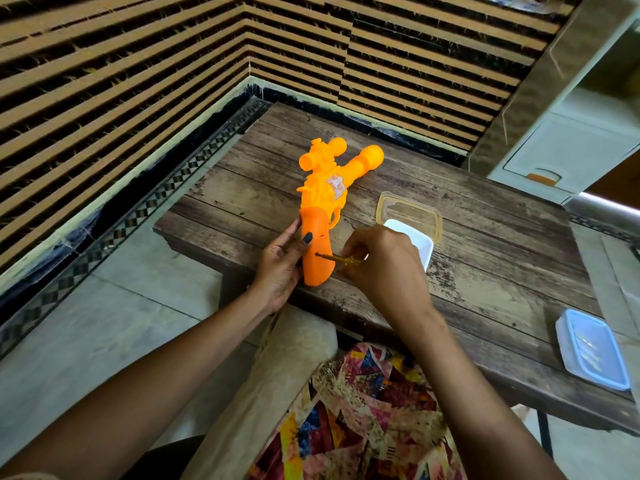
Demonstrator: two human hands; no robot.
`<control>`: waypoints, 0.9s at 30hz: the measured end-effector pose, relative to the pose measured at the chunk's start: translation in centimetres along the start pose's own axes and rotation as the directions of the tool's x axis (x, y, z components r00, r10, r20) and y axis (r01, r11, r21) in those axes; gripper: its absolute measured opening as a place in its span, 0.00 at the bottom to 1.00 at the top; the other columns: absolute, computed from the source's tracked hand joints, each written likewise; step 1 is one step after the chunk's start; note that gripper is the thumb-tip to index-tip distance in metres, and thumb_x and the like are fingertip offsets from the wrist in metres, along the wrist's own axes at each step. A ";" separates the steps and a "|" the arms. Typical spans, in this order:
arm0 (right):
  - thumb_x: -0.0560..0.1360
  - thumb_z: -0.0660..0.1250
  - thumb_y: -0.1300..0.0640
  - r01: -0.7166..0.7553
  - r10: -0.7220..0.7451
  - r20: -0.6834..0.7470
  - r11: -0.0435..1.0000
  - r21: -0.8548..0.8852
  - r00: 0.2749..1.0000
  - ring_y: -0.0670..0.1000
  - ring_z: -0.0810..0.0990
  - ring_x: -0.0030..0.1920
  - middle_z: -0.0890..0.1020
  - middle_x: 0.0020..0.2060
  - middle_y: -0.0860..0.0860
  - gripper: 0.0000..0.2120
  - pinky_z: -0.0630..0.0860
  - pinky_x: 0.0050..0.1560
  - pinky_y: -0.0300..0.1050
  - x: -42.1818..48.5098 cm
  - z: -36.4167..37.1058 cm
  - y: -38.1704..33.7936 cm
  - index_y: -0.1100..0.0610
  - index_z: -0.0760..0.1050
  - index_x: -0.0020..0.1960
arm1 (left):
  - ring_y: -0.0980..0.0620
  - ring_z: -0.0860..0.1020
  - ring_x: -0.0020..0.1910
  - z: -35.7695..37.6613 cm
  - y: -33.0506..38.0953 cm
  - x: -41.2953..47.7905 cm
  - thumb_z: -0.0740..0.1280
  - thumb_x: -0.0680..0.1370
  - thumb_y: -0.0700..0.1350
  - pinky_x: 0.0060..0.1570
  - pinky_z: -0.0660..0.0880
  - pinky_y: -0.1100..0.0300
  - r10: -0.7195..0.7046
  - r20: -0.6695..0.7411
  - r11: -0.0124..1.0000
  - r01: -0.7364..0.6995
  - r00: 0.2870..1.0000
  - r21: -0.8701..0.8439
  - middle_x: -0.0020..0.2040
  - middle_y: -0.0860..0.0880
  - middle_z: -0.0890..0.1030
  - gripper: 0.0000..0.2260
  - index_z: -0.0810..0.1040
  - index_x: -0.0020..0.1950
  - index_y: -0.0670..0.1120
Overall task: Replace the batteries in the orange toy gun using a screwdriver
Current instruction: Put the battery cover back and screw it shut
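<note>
The orange toy gun [325,192] lies on the wooden table [485,244], barrel pointing away, its handle near the front edge. My left hand [280,265] grips the handle from the left, thumb across its top. My right hand [384,268] holds a small screwdriver [341,259] with a yellow translucent handle. Its dark tip touches the side of the gun's handle. No batteries are visible.
A clear plastic container [410,209] and its white lid [415,239] lie just right of the gun, partly behind my right hand. Another clear lidded box [592,348] sits at the table's right front edge. A slatted wall stands behind the table.
</note>
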State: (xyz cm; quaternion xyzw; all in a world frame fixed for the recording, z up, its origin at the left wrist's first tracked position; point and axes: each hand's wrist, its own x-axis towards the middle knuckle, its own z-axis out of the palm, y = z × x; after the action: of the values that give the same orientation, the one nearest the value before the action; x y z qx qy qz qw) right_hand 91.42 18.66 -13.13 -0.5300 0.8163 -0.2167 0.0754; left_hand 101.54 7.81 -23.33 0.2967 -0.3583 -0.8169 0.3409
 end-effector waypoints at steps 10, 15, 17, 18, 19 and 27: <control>0.70 0.72 0.48 -0.036 0.036 0.047 0.999 0.002 0.998 0.55 0.80 0.42 0.82 0.40 0.53 0.10 0.74 0.39 0.45 0.0 -0.1 0.1 0.52 0.78 0.47 | 0.58 0.81 0.48 -0.1 -0.2 0.1 0.83 0.45 0.56 0.42 0.79 0.62 0.021 0.000 1.000 -0.021 1.000 -0.023 0.67 0.43 0.73 0.57 0.65 0.71 0.45; 0.66 0.75 0.57 -0.022 0.022 -0.002 0.999 0.037 1.000 0.55 0.80 0.41 0.82 0.40 0.53 0.08 0.75 0.40 0.45 -0.3 0.1 0.4 0.54 0.80 0.44 | 0.59 0.81 0.48 0.0 -0.1 0.0 0.83 0.44 0.56 0.41 0.78 0.64 0.026 -0.006 1.000 -0.026 1.000 -0.015 0.66 0.45 0.74 0.60 0.64 0.72 0.44; 0.68 0.74 0.54 -0.032 0.033 -0.032 0.999 0.036 0.999 0.55 0.80 0.40 0.83 0.39 0.54 0.07 0.76 0.40 0.46 -0.3 0.0 0.2 0.55 0.81 0.44 | 0.59 0.81 0.48 0.1 -0.1 -0.1 0.83 0.44 0.57 0.41 0.78 0.64 0.031 -0.008 0.999 -0.031 0.999 -0.018 0.63 0.46 0.75 0.59 0.65 0.72 0.44; 0.69 0.73 0.52 -0.032 0.033 -0.035 0.999 0.030 0.999 0.55 0.80 0.39 0.83 0.39 0.54 0.08 0.76 0.39 0.46 -0.3 -0.1 0.1 0.55 0.81 0.45 | 0.59 0.81 0.48 0.1 -0.1 0.0 0.83 0.44 0.57 0.41 0.78 0.64 0.033 -0.009 0.999 -0.033 0.999 -0.019 0.62 0.46 0.76 0.59 0.65 0.71 0.44; 0.70 0.72 0.51 -0.031 0.032 -0.031 0.999 0.021 0.999 0.55 0.80 0.39 0.83 0.39 0.54 0.08 0.76 0.39 0.46 -0.2 -0.1 0.0 0.55 0.81 0.45 | 0.59 0.81 0.48 0.1 -0.1 0.0 0.83 0.44 0.57 0.41 0.78 0.64 0.033 -0.011 0.999 -0.033 0.999 -0.018 0.61 0.46 0.76 0.59 0.66 0.71 0.44; 0.69 0.73 0.51 -0.020 0.018 0.083 1.000 0.016 0.996 0.55 0.79 0.45 0.81 0.45 0.54 0.12 0.73 0.42 0.45 -0.2 -0.4 -0.3 0.52 0.78 0.51 | 0.56 0.80 0.50 0.1 -0.1 0.0 0.82 0.44 0.57 0.42 0.79 0.62 0.020 -0.017 1.000 -0.020 1.000 -0.012 0.61 0.45 0.77 0.57 0.67 0.70 0.45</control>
State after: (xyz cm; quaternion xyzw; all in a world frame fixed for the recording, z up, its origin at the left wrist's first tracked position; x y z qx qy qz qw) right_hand 91.61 18.82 -12.66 -0.5301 0.8157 -0.2007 0.1157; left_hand 101.47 7.85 -23.37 0.2978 -0.3536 -0.8131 0.3538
